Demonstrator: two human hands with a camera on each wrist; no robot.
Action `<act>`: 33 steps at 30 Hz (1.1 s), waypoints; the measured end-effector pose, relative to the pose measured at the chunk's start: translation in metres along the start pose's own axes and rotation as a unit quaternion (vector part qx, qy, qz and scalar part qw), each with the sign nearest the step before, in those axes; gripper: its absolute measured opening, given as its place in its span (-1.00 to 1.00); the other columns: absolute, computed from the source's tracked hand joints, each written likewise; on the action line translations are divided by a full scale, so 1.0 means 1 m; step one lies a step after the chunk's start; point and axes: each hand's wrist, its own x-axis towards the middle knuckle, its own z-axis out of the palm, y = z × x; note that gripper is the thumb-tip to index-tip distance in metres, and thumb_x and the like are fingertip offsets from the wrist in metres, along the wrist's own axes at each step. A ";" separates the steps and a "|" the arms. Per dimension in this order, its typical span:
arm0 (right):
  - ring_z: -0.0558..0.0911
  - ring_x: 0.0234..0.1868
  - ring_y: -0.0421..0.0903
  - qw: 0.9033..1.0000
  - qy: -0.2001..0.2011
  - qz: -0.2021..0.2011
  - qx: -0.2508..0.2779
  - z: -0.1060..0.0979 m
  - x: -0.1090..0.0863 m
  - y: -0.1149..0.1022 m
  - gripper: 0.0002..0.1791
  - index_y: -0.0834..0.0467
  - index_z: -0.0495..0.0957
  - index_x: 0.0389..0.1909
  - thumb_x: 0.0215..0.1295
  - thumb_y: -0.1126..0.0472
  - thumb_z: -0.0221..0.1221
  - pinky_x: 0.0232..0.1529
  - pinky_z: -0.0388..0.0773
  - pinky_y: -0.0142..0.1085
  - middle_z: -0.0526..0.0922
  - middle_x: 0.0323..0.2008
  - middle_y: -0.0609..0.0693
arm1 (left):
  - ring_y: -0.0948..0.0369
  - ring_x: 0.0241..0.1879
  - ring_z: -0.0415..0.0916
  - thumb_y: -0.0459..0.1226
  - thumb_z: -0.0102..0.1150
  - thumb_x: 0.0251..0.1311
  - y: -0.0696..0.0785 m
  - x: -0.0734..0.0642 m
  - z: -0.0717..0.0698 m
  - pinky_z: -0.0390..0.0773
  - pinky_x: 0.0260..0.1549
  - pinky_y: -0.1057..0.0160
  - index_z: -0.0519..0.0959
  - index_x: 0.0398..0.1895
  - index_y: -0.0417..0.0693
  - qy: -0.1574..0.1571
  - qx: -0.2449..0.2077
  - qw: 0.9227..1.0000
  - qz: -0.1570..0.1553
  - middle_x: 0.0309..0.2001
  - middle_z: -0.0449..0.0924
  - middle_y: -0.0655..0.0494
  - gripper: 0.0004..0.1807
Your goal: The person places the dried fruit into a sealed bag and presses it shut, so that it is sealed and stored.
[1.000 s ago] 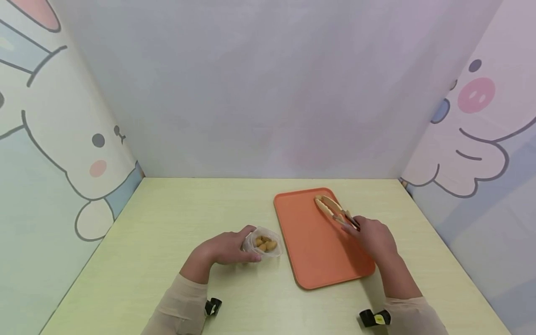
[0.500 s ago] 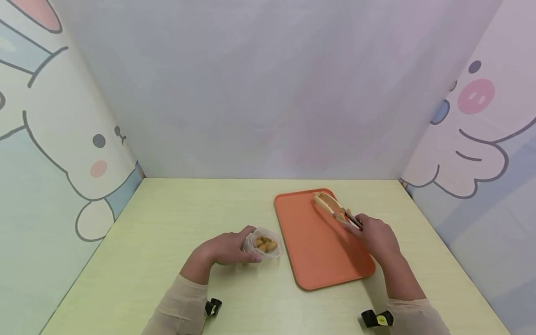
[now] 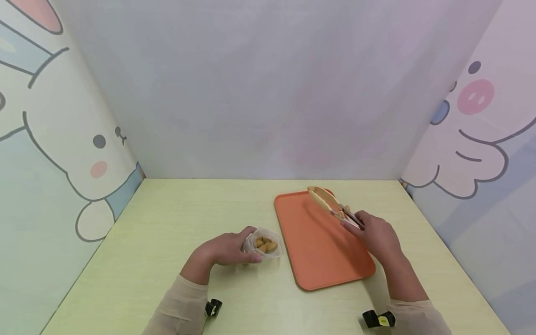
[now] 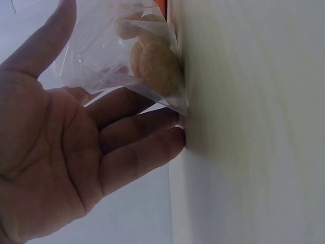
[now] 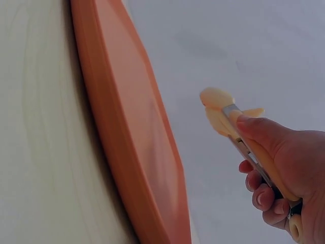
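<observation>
My left hand [image 3: 232,248] holds a clear plastic bag [image 3: 250,244] between its thumb and fingers, with the bag's mouth spread wide. Several light brown, nut-like lumps [image 3: 266,245] lie inside; in the left wrist view the bag's bottom [image 4: 175,104] is right at the tabletop. My right hand [image 3: 378,237] grips a pair of tongs [image 3: 326,197] with metal arms and tan tips. Its thumb lies along one arm, and the other fingers curl round the far side, as the right wrist view shows. The tongs' tips hang above the far end of an orange tray [image 3: 322,251].
The tray stands on a pale wood-grain table [image 3: 184,204], just right of the bag. A grey-white wall [image 3: 268,93] rises behind the table, and panels with cartoon animals close off both sides. A black wrist camera [image 3: 378,319] sits at the right cuff.
The tongs have risen a little, and their tips have swung left toward the tray's far edge. My right hand has shifted slightly right. My left hand and the bag stay where they were.
</observation>
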 end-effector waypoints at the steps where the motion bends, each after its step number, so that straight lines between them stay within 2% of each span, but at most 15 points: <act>1: 0.41 -0.51 -0.11 1.000 0.005 -0.004 0.000 0.000 0.000 0.000 -0.35 0.15 0.52 -0.13 0.23 -0.40 0.13 -0.52 0.25 -0.27 0.49 -0.52 -0.06 | 0.09 0.11 0.49 0.32 0.25 0.04 0.000 0.000 0.000 0.42 0.12 -0.11 0.10 0.48 0.30 0.000 0.000 1.000 0.000 0.09 0.54 0.10 -0.04; 5: 0.39 -0.53 -0.13 0.999 0.026 -0.025 0.003 0.000 -0.001 -0.001 -0.36 0.10 0.53 -0.19 0.21 -0.43 0.12 -0.52 0.24 -0.27 0.45 -0.56 -0.09 | 0.11 0.08 0.49 0.32 0.25 0.04 -0.001 0.001 0.000 0.42 0.10 -0.10 0.10 0.49 0.29 -0.001 0.003 1.000 -0.002 0.06 0.55 0.12 -0.03; 11: 0.34 -0.56 -0.16 0.996 0.063 -0.066 0.015 0.000 -0.003 -0.002 -0.58 0.06 0.53 -0.27 0.22 -0.23 0.27 -0.53 0.21 -0.28 0.38 -0.61 -0.12 | 0.13 0.05 0.50 0.33 0.25 0.04 -0.002 0.002 0.001 0.43 0.09 -0.09 0.09 0.49 0.29 -0.003 0.006 1.000 -0.001 0.04 0.55 0.13 -0.02; 17: 0.32 -0.57 -0.18 0.990 0.097 -0.099 0.021 0.000 -0.004 -0.003 -0.63 0.07 0.54 -0.26 0.21 -0.15 0.31 -0.53 0.20 -0.29 0.35 -0.61 -0.14 | 0.13 0.04 0.51 0.33 0.23 0.05 -0.002 0.002 0.001 0.44 0.08 -0.08 0.09 0.48 0.30 -0.001 0.011 1.000 0.002 0.03 0.56 0.13 -0.03; 24: 0.28 -0.58 -0.24 0.980 0.139 -0.142 0.024 0.001 -0.005 -0.003 -0.65 0.08 0.54 -0.28 0.17 -0.08 0.36 -0.53 0.19 -0.34 0.31 -0.61 -0.18 | 0.17 -0.01 0.50 0.32 0.24 0.06 -0.001 0.002 0.000 0.44 0.06 -0.06 0.09 0.49 0.28 -0.002 0.011 1.000 0.003 -0.03 0.56 0.16 -0.03; 29: 0.24 -0.60 -0.29 0.974 0.145 -0.170 0.029 -0.001 -0.007 -0.005 -0.68 0.05 0.53 -0.29 0.15 -0.04 0.39 -0.54 0.17 -0.36 0.30 -0.61 -0.21 | 0.18 -0.03 0.50 0.31 0.24 0.06 0.000 0.002 -0.001 0.44 0.06 -0.06 0.08 0.49 0.28 -0.003 0.011 1.000 0.001 -0.05 0.55 0.17 -0.03; 33: 0.22 -0.59 -0.34 0.965 0.160 -0.206 0.030 -0.003 -0.008 -0.006 -0.69 0.01 0.50 -0.31 0.08 0.03 0.43 -0.54 0.17 -0.39 0.29 -0.61 -0.24 | 0.17 -0.03 0.50 0.31 0.23 0.06 0.000 0.001 -0.001 0.44 0.05 -0.05 0.08 0.49 0.28 -0.002 0.011 1.000 0.001 -0.04 0.55 0.16 -0.03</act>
